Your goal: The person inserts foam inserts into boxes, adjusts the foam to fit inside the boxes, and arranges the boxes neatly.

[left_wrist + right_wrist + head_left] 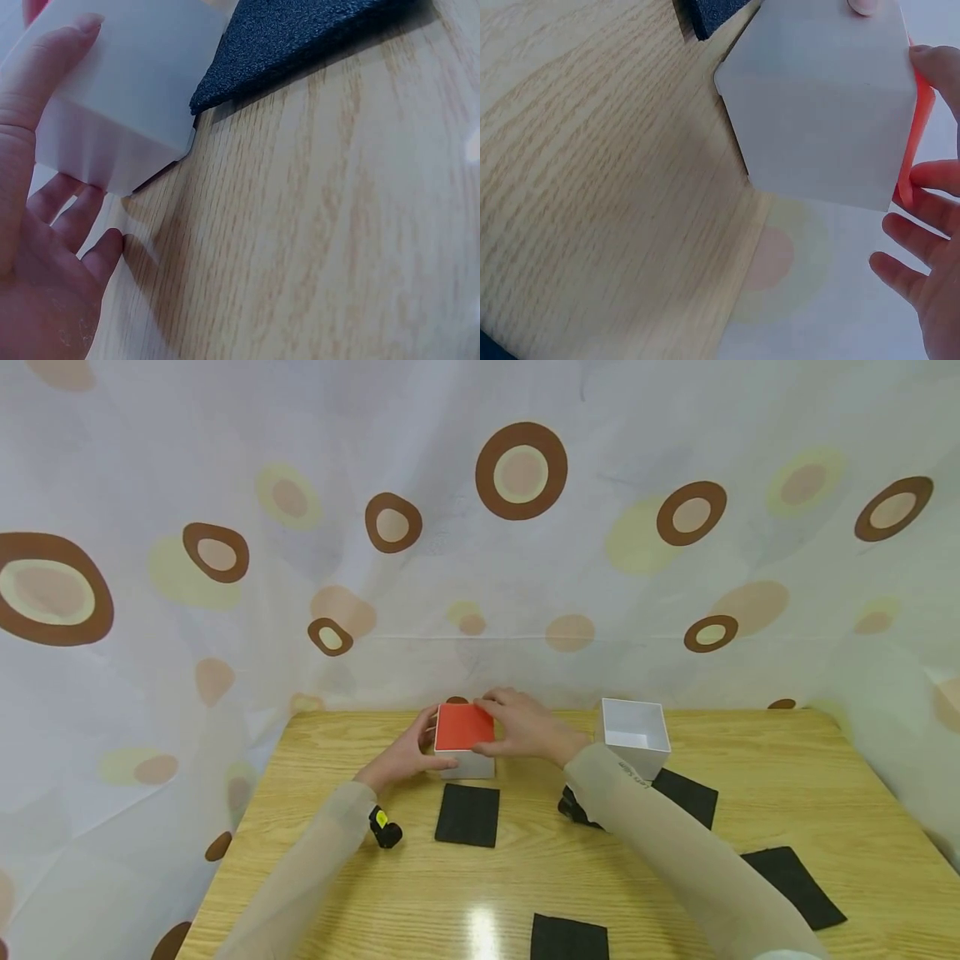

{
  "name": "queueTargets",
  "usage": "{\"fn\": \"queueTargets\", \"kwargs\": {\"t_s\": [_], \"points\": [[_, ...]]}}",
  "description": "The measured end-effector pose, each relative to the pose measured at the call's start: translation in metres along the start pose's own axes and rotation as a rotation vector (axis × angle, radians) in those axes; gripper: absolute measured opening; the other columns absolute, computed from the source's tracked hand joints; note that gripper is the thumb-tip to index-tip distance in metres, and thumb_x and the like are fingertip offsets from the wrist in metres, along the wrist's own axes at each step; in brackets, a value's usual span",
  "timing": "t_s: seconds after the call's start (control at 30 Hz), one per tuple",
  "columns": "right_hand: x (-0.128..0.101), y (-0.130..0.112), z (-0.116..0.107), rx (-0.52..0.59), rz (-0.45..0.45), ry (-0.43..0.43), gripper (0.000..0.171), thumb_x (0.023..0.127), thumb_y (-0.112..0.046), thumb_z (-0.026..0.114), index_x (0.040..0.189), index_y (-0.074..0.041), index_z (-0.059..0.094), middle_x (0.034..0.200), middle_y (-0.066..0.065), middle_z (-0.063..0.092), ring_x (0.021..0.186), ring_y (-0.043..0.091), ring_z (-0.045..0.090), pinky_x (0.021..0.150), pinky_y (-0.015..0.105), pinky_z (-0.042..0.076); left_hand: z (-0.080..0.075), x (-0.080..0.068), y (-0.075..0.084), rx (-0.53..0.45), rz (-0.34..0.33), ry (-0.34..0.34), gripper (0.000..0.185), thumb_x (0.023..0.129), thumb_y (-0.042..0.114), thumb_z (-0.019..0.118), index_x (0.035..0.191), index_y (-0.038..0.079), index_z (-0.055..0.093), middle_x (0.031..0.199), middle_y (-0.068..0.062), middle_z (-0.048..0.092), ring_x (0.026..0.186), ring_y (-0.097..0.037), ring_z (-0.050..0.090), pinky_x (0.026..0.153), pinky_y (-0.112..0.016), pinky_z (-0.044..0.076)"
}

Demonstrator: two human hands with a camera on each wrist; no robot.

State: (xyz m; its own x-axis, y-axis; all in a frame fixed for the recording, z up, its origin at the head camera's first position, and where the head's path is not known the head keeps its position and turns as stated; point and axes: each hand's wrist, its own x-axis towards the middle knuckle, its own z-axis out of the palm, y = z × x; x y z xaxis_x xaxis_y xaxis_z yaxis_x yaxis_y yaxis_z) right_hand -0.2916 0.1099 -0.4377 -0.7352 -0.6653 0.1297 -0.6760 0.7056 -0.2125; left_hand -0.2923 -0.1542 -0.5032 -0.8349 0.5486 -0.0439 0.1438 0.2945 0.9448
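Note:
A white box [468, 767] stands near the back of the table, with a red sheet [462, 723] across its top. My left hand [405, 755] holds the box from the left, its thumb on the front wall and its fingers along the side, as the left wrist view shows. At the right edge of the box, my right hand [528, 728] pinches the red sheet between thumb and forefinger. In the right wrist view that sheet bends along the box rim, and the hand's other fingers spread beside it. The inside of the box is hidden under the sheet.
A second white box [633, 761], uncovered, stands to the right behind my right sleeve. One black square pad [467, 815] lies in front of the red-topped box. Other black pads lie at the right [797, 885] and near front [570, 937]. A patterned curtain [450, 577] hangs behind the table.

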Motion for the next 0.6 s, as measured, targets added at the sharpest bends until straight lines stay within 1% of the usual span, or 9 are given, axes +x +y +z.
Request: {"fn": "queueTargets", "kwargs": {"t_s": [0.17,0.23,0.27,0.33,0.47,0.53,0.6], "points": [[-0.003,0.001,0.002,0.051,0.006,-0.002,0.082,0.092,-0.054,0.074,0.152,-0.004,0.050,0.148,0.017,0.054,0.131,0.035,0.055,0.112,0.051,0.045,0.000,-0.001,0.000,-0.003,-0.007,0.004,0.103,0.092,0.016,0.083,0.166,0.020,0.013,0.168,-0.011,0.029,0.154,-0.034,0.032,0.122,-0.054,0.030],[-0.005,0.003,0.003,0.073,-0.001,0.021,0.082,0.092,-0.053,0.076,0.153,-0.006,0.050,0.149,0.017,0.053,0.133,0.036,0.054,0.113,0.052,0.043,0.000,-0.001,0.000,-0.004,-0.011,0.006,0.103,0.091,0.017,0.083,0.166,0.021,0.013,0.169,-0.011,0.028,0.155,-0.034,0.031,0.123,-0.054,0.030],[-0.007,0.004,0.004,0.081,-0.011,0.040,0.080,0.091,-0.052,0.077,0.152,-0.006,0.051,0.148,0.017,0.053,0.132,0.036,0.055,0.112,0.053,0.044,0.000,-0.001,0.000,-0.005,-0.012,0.006,0.103,0.091,0.017,0.083,0.166,0.021,0.013,0.169,-0.010,0.028,0.155,-0.034,0.031,0.123,-0.054,0.030],[-0.011,0.006,0.006,0.086,-0.039,0.085,0.073,0.092,-0.048,0.077,0.147,-0.006,0.055,0.143,0.016,0.056,0.126,0.035,0.057,0.109,0.051,0.046,0.000,-0.001,0.000,-0.006,-0.015,0.006,0.103,0.091,0.017,0.084,0.166,0.022,0.013,0.169,-0.010,0.028,0.155,-0.034,0.030,0.122,-0.054,0.030],[-0.017,0.008,0.008,0.079,-0.100,0.171,0.050,0.096,-0.038,0.075,0.133,-0.006,0.063,0.129,0.013,0.060,0.114,0.030,0.060,0.100,0.047,0.051,-0.001,-0.002,-0.001,-0.007,-0.022,0.013,0.103,0.091,0.017,0.084,0.166,0.022,0.013,0.170,-0.011,0.026,0.155,-0.034,0.030,0.122,-0.055,0.030],[-0.019,0.008,0.009,0.082,-0.102,0.184,0.043,0.098,-0.036,0.074,0.129,-0.007,0.065,0.126,0.012,0.061,0.112,0.029,0.059,0.099,0.046,0.051,-0.001,-0.002,-0.001,-0.007,-0.025,0.015,0.103,0.091,0.017,0.083,0.166,0.023,0.014,0.170,-0.011,0.025,0.155,-0.033,0.030,0.122,-0.055,0.031],[-0.019,0.008,0.010,0.088,-0.089,0.177,0.041,0.099,-0.036,0.073,0.128,-0.008,0.066,0.126,0.012,0.061,0.114,0.029,0.059,0.101,0.046,0.050,0.000,-0.002,-0.002,-0.007,-0.025,0.016,0.103,0.091,0.017,0.084,0.166,0.024,0.015,0.170,-0.011,0.026,0.155,-0.033,0.031,0.121,-0.054,0.032]]}}
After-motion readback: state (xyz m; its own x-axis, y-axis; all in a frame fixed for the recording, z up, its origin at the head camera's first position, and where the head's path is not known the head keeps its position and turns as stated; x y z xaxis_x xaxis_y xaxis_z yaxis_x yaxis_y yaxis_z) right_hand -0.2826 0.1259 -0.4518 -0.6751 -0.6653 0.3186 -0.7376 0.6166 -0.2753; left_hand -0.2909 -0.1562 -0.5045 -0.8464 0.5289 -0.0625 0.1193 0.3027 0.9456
